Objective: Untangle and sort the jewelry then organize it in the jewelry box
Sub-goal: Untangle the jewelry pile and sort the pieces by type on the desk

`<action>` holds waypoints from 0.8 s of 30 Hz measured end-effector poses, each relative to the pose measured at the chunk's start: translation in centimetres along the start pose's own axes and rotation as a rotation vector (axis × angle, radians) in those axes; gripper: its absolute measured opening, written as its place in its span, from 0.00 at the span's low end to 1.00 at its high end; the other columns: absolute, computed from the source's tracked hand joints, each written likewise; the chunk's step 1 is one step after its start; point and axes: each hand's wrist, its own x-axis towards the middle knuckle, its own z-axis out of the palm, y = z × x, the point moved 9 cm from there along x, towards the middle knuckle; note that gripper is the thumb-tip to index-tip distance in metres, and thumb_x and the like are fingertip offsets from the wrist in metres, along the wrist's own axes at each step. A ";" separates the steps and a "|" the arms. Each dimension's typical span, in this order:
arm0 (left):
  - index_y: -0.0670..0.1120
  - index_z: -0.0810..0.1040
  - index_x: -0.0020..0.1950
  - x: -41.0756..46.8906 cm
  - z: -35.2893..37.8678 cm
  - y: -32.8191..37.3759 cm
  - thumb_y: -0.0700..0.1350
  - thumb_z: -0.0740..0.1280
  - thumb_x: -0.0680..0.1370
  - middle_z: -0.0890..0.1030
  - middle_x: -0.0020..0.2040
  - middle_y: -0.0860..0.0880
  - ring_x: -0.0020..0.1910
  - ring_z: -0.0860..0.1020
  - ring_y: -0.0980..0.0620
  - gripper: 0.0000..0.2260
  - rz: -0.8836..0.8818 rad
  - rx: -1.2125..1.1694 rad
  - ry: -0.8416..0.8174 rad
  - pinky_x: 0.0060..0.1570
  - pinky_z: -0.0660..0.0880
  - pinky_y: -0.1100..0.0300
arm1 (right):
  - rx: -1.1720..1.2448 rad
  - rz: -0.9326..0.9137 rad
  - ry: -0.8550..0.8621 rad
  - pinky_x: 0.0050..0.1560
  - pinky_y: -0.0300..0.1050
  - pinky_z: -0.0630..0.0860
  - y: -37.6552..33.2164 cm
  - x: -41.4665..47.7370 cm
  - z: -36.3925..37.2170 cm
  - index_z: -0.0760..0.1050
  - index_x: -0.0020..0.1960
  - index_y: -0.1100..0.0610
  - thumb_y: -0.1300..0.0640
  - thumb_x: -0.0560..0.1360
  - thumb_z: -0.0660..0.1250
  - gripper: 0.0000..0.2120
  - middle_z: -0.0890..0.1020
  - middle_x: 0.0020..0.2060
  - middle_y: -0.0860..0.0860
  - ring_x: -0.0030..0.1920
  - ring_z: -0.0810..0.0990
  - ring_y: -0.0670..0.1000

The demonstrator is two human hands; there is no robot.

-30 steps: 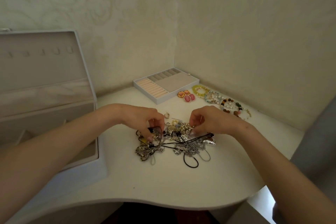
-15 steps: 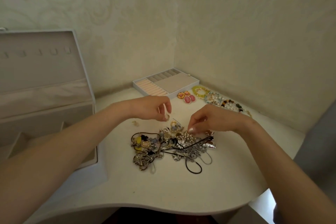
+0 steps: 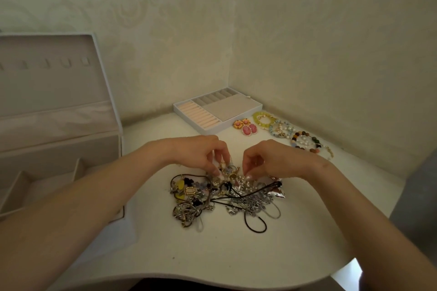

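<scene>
**Two hands work at a knot of chains on a white tabletop**

Seen from the head camera, a person's bare left hand [image 3: 201, 153] and right hand [image 3: 267, 158] meet over the far edge of a tangle of jewelry [image 3: 224, 198] lying mid-table. Both hands arch with fingers curled down. The left pinches into the heap at a small gold clasp-like piece, and the right pinches at a cluster of small pearly beads just beside it. The heap mixes thin silver chains, gold links, translucent yellow pieces [image 3: 181, 184] and a shiny silver leaf-shaped pendant [image 3: 276, 194]. A smooth black cord [image 3: 255, 227] loops out of its near side.

The jewelry box [image 3: 59, 125] stands open at the left edge of the matte, curved-front table [image 3: 212, 255]. Its lid is upright and lined in pale fabric, with a row of small hooks and a gathered satin-like pocket. The base below is split by dividers into rectangular compartments, as far as the forearm lets them be seen.

A shallow rectangular tray insert [image 3: 227, 108] sits in the far corner. It has peach ribbed ring rolls on its left, narrow grey slots along the back and a flat beige panel.

To its right, sorted pieces lie in a row along the wall:
- a set of pink oval earrings [image 3: 246, 127] with gold rims
- a yellow-green bead bracelet [image 3: 262, 120]
- a pale blue bead bracelet [image 3: 281, 130]
- a bracelet of dark, mixed-colour round beads [image 3: 305, 142]

Cream wallpaper [image 3: 307, 42] with a raised scroll pattern covers both walls.
</scene>
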 end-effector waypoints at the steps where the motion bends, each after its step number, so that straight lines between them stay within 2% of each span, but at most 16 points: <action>1: 0.49 0.74 0.60 -0.1 0.1 -0.1 0.43 0.72 0.73 0.71 0.48 0.56 0.51 0.77 0.51 0.17 -0.014 -0.009 -0.016 0.52 0.74 0.60 | -0.006 0.000 0.007 0.45 0.42 0.75 -0.1 -0.1 -0.1 0.79 0.43 0.52 0.57 0.71 0.73 0.03 0.82 0.39 0.47 0.39 0.78 0.44; 5: 0.49 0.73 0.60 -0.8 -0.3 -0.9 0.41 0.72 0.73 0.75 0.52 0.56 0.53 0.77 0.54 0.17 -0.058 -0.038 -0.045 0.51 0.74 0.61 | 0.000 -0.011 0.055 0.44 0.45 0.77 -0.4 -0.5 -0.6 0.78 0.43 0.54 0.60 0.71 0.72 0.04 0.83 0.40 0.50 0.40 0.80 0.48; 7: 0.49 0.74 0.57 -1.1 -1.4 -0.9 0.40 0.70 0.74 0.77 0.53 0.55 0.52 0.77 0.57 0.13 -0.048 -0.066 0.015 0.50 0.74 0.65 | 0.045 -0.007 0.065 0.42 0.45 0.78 -0.3 -0.5 -0.7 0.77 0.43 0.53 0.64 0.71 0.69 0.06 0.82 0.39 0.50 0.37 0.80 0.46; 10: 0.52 0.75 0.46 -1.5 -2.8 0.1 0.39 0.70 0.75 0.79 0.48 0.55 0.45 0.76 0.59 0.08 0.021 -0.139 0.134 0.43 0.72 0.72 | 0.114 0.003 0.064 0.43 0.48 0.77 -0.1 -0.6 -0.7 0.76 0.46 0.52 0.64 0.72 0.69 0.08 0.82 0.40 0.52 0.36 0.79 0.45; 12: 0.52 0.75 0.44 -1.6 -2.4 0.9 0.40 0.71 0.74 0.80 0.47 0.53 0.41 0.74 0.62 0.07 0.053 -0.125 0.093 0.40 0.70 0.73 | 0.104 0.008 0.034 0.43 0.44 0.76 -0.1 -0.7 -0.5 0.77 0.47 0.50 0.60 0.72 0.72 0.08 0.82 0.42 0.49 0.37 0.78 0.44; 14: 0.53 0.76 0.45 -1.5 -0.9 1.3 0.43 0.72 0.73 0.78 0.47 0.54 0.43 0.73 0.61 0.07 0.060 -0.046 -0.028 0.44 0.70 0.70 | 0.034 0.011 -0.013 0.44 0.40 0.74 -0.3 -0.8 0.0 0.78 0.48 0.49 0.55 0.72 0.73 0.07 0.80 0.42 0.47 0.40 0.77 0.43; 17: 0.53 0.76 0.49 -1.5 0.7 1.0 0.46 0.73 0.72 0.74 0.49 0.54 0.49 0.72 0.55 0.09 0.040 0.087 -0.142 0.52 0.71 0.60 | -0.046 0.026 -0.037 0.42 0.37 0.72 -0.6 -0.8 0.4 0.78 0.48 0.49 0.54 0.73 0.72 0.06 0.79 0.41 0.46 0.39 0.75 0.43; 24: 0.51 0.78 0.50 -1.7 0.8 0.8 0.47 0.71 0.74 0.76 0.48 0.54 0.48 0.75 0.55 0.06 0.007 0.077 -0.146 0.53 0.72 0.57 | -0.084 0.027 -0.026 0.44 0.43 0.76 -1.4 -0.9 0.5 0.76 0.46 0.52 0.56 0.72 0.71 0.05 0.79 0.39 0.45 0.40 0.77 0.45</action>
